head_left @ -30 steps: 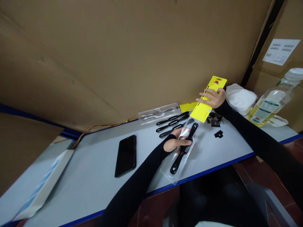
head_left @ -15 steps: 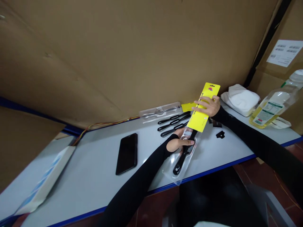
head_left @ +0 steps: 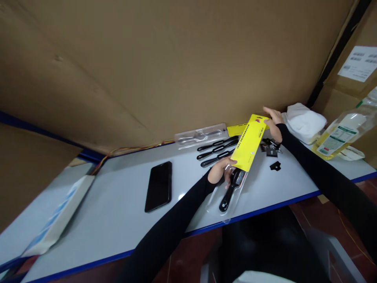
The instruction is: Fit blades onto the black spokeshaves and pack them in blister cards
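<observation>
My left hand [head_left: 220, 171] grips a clear plastic package near the lower end of its yellow header card [head_left: 249, 143]. A black spokeshave [head_left: 231, 192] shows inside, its handle pointing toward the table's front edge. The card reads "WOODWORKING TOOL". My right hand [head_left: 274, 120] is at the card's top end, fingers stretched out and thumb side by its corner. Whether it presses on the card I cannot tell. Behind the left hand lie several black spokeshave bodies [head_left: 216, 149]. Small dark metal plates [head_left: 271, 151] and a black notched piece [head_left: 275, 166] lie right of the package.
Another clear package [head_left: 202, 135] with a yellow card [head_left: 235, 129] rests against the cardboard wall [head_left: 176, 70]. A black phone [head_left: 159, 186] lies left. At right are white cloth [head_left: 306, 120] and a bottle of yellow liquid [head_left: 335, 137]. A long white-blue carton [head_left: 63, 214] lies far left.
The right hand has let go of the card's face and moved up and right with fingers extended. The left hand has shifted its thumb up to the card's lower edge. The card has tilted.
</observation>
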Demonstrator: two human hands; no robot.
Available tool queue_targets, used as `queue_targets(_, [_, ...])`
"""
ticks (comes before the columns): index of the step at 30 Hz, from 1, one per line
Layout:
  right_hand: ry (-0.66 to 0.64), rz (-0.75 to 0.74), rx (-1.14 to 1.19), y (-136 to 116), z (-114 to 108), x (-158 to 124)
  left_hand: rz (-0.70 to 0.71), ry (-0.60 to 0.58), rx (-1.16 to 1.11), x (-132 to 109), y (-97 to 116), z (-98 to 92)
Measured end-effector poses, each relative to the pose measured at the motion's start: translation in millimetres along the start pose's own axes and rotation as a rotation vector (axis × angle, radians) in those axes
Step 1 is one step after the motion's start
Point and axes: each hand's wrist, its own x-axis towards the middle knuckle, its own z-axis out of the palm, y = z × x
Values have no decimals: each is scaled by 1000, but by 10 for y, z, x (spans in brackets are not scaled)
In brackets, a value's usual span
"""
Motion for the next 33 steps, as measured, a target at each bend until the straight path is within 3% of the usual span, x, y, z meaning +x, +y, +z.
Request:
queue_targets(3, [-63,254,220,-39,29,-6,-32,-26,27,-10,-53,52])
queue_targets(5, [-139,274,277,-186,37,-95,-44,-9,19,-30,-59,108])
queue_targets(9, [-298,120,175,-618,11,-430,-1,23,-118,-46,-10,199])
queue_targets(12, [-390,-88,116,-829,20,-664,18,48,-182,-14,2,167])
queue_targets(17, [-426,-149,53,-816,92,-742,41,114,-171,36,-35,12])
queue_targets(23, [-373,-255,57,-843,127,-765,-10,71,-4,30,21,-33])
queue_targets(26, [-400,-150,94,-840,135,-757,-30,64,41,31,58,-37])
queue_targets(29, [-368,93,256,-735,119,-648,-11,16,-37,-13,124,-64])
queue_targets(33, [-234,378,579,-579,-35,-404,229,-29,-235,-147,239,-86])
